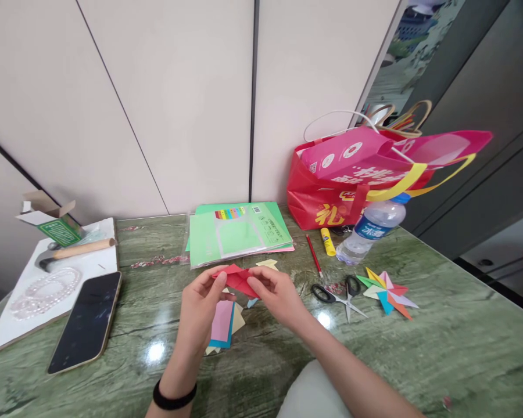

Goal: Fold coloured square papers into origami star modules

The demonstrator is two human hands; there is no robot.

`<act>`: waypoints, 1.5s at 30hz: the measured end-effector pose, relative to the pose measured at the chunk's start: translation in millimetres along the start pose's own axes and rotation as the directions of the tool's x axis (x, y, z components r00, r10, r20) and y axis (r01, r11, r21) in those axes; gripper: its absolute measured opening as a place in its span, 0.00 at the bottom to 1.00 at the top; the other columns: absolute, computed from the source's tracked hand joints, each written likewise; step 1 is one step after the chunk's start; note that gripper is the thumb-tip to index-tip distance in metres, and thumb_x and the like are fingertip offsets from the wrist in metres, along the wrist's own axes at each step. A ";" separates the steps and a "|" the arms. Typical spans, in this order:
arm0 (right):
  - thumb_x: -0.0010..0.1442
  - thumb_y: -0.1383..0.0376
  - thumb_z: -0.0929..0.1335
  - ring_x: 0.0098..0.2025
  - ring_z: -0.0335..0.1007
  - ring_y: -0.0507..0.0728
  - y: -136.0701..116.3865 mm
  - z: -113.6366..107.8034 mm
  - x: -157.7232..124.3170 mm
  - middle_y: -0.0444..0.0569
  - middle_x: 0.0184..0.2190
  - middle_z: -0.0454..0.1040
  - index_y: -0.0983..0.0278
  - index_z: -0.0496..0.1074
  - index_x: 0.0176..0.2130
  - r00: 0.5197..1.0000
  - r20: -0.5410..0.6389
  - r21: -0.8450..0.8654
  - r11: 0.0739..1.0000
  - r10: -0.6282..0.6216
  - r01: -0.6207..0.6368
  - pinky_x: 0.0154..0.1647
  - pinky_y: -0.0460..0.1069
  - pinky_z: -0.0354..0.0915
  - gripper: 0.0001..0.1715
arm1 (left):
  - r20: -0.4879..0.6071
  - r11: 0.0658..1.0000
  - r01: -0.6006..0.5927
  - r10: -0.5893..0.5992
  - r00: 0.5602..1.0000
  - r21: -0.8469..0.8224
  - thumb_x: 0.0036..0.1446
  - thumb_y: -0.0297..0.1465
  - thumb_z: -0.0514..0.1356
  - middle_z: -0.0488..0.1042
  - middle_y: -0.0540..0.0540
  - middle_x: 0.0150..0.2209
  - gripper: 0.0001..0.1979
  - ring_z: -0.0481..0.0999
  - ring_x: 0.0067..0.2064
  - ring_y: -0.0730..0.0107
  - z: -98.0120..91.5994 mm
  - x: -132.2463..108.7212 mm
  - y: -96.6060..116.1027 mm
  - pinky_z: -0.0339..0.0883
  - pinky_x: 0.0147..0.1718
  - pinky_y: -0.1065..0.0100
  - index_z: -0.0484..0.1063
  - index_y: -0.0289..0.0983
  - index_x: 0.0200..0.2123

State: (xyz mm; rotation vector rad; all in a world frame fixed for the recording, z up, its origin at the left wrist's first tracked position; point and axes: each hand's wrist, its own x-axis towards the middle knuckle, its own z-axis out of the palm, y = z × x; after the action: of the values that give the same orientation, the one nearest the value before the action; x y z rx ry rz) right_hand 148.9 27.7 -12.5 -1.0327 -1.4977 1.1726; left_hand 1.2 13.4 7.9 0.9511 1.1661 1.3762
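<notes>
Between my two hands is a folded piece of red paper [237, 280], held above the table. My left hand [203, 296] pinches its left end, thumb in front and fingers behind. The right end sits between the thumb and fingers of my right hand [278, 290]. Below them lies a small stack of paper pieces, pink paper [221, 322] on top of blue and cream ones. Cream folded paper [268, 265] shows just behind my right hand. To the right rests a many-coloured paper star [387, 292], beside open scissors [346, 299] with black handles.
Behind my hands lies a packet of green paper [239, 232]. A red pencil [314, 255], yellow glue stick [328, 241], water bottle [372, 229] and red bag [326, 186] stand or lie to the right. At left are a phone [87, 322], hammer [76, 251], beads [47, 292] and opened box [54, 220].
</notes>
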 end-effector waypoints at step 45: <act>0.51 0.62 0.65 0.37 0.70 0.57 21.0 -28.4 14.7 0.53 0.36 0.74 0.67 0.69 0.39 0.863 -0.505 0.018 1.000 0.014 -0.006 0.38 0.52 0.66 0.15 | 0.083 0.371 -0.127 0.131 0.988 0.920 0.43 0.26 0.60 0.76 0.42 0.36 0.15 0.74 0.40 0.56 -18.9 4.5 -3.0 0.64 0.39 0.60 0.72 0.38 0.38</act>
State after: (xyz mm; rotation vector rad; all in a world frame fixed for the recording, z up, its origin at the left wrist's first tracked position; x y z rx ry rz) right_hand 175.1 51.2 -27.7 -1.2248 -1.0622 0.8266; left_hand -17.0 15.1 0.7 1.8689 1.9713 0.7030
